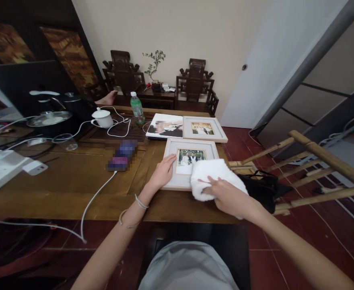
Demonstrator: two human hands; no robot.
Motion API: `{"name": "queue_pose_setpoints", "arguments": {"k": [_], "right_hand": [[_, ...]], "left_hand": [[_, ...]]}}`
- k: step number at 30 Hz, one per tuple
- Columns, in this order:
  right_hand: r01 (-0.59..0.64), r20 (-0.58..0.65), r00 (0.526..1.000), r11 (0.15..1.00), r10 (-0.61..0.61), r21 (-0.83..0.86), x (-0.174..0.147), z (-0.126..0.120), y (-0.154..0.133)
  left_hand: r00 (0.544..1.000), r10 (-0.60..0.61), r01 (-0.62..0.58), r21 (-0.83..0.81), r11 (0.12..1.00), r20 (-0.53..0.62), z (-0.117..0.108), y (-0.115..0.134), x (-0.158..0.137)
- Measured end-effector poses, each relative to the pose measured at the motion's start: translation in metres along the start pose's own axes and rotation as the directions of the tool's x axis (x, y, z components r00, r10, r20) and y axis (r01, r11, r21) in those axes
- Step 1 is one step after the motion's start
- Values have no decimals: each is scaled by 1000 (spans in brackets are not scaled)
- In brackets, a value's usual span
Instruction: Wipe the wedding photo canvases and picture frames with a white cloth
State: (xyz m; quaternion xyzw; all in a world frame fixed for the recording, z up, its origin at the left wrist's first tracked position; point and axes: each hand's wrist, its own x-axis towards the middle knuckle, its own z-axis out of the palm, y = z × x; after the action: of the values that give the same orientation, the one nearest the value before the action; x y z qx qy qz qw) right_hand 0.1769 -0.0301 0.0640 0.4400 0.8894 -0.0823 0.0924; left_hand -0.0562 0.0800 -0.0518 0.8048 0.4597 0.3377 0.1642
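Flat on the table in front of me lies a light wooden picture frame (183,181) holding a photo of two people outdoors. My left hand (164,173) rests on the left side of this frame, fingers stretched out and lying flat. In my right hand (227,194) is a folded white towel (215,171), bunched under the fingers. It lies over the frame's lower right part and hides that corner. Just beyond, a second picture frame (187,131) lies beside a photo album (165,117) with a picture on its cover.
A phone (122,156) on a white cable lies left on the wooden table (83,201). Behind it stand a lidded white cup (102,119), a green bottle (137,109) and a pot (50,121). A power strip (5,169) sits far left; a bamboo chair (322,161) stands right.
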Motion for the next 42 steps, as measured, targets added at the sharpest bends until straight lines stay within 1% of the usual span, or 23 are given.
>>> {"name": "queue_pose_setpoints", "arguments": {"k": [2,3,6,8,10,11,13,14,15,18,21,23,24,26,28,31,33,34,37,39,40,42], "right_hand": [[27,-14,1000,999,-26,41,5,0,-7],[18,-23,1000,998,-17,52,11,2,-5],[-43,-74,996,998,47,55,44,9,22],[-80,-163,983,997,80,5,71,13,46],[-156,-248,959,987,140,-46,96,16,65],[-197,-278,945,979,173,-58,107,17,70],[-247,-306,926,968,220,-51,126,19,69],[-234,-306,928,971,212,-39,133,20,64],[-194,-298,938,981,177,-26,138,21,56],[18,-251,968,1000,-14,13,137,23,27],[187,-181,968,980,-171,70,112,20,6],[232,-103,970,967,-221,106,87,13,1],[230,-62,973,966,-224,119,75,8,1],[179,0,983,974,-181,137,53,-1,6],[84,22,996,986,-88,144,39,-7,16],[-63,16,998,990,62,122,36,-7,38],[-127,-37,991,988,130,83,46,-1,55],[-149,-83,985,987,153,57,54,3,63],[-229,-244,945,973,220,-13,84,13,78],[-284,-304,916,958,263,-26,104,18,75],[-291,-307,912,956,271,-22,112,21,69],[-247,-281,931,969,235,-8,122,24,50]], "left_hand": [[1000,4,-4,-3,1000,2,0,0,0],[1000,7,-7,-6,1000,3,0,-1,0],[1000,22,-21,-12,1000,3,0,-2,0],[1000,25,-25,-15,1000,10,-1,-3,0],[999,24,-24,-21,1000,25,-2,-1,0],[999,25,-24,-27,999,31,-3,0,0],[999,29,-27,-52,998,28,-6,3,1],[999,32,-30,-70,997,18,-7,5,1],[999,33,-33,-88,996,2,-9,7,1],[998,22,-29,-132,991,-55,-13,13,1],[997,4,-16,-151,988,-80,-14,15,1],[998,-14,5,-144,989,-63,-12,14,1],[998,-29,22,-132,991,-48,-11,12,1],[998,-57,56,-90,994,-14,-8,9,1],[998,-64,65,-40,997,12,-5,5,1],[999,-35,35,10,999,21,-1,0,1],[1000,-16,15,26,1000,17,-1,-2,1],[1000,-12,12,32,999,18,-1,-3,1],[999,-18,17,38,999,29,-1,-2,1],[999,-25,24,35,999,27,-2,-1,2],[999,-25,25,34,999,24,-3,-1,2],[1000,-28,27,30,999,13,-3,0,3]]}}
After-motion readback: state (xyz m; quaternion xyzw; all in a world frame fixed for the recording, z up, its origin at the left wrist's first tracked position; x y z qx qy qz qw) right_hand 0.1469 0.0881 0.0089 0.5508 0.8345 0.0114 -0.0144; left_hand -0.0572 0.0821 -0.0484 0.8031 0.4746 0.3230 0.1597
